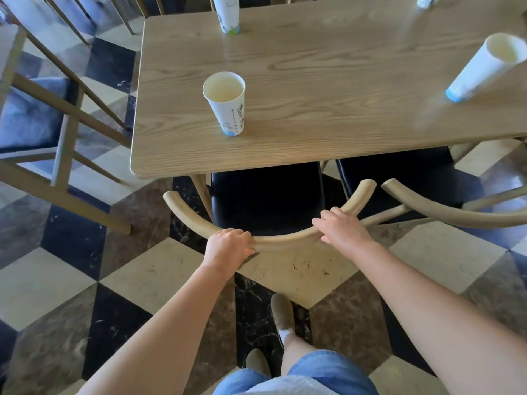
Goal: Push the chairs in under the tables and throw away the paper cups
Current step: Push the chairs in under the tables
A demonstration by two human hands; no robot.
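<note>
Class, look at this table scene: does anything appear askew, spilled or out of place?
Nothing is spilled. The left chair stands pulled out and angled away from the table. Paper cups remain on it, such as the nearest cup. They appear to lean, possibly from lens distortion.

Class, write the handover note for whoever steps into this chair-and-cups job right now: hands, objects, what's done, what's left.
Left hand and right hand both grip the curved backrest of the near chair, whose black seat is partly under the table.
The neighbouring chair on the right is about as far in.
Four paper cups are on the table: near cup, far cup, right cup, and one at the top edge.
Left: finish pushing the chairs, bin every cup.
</note>
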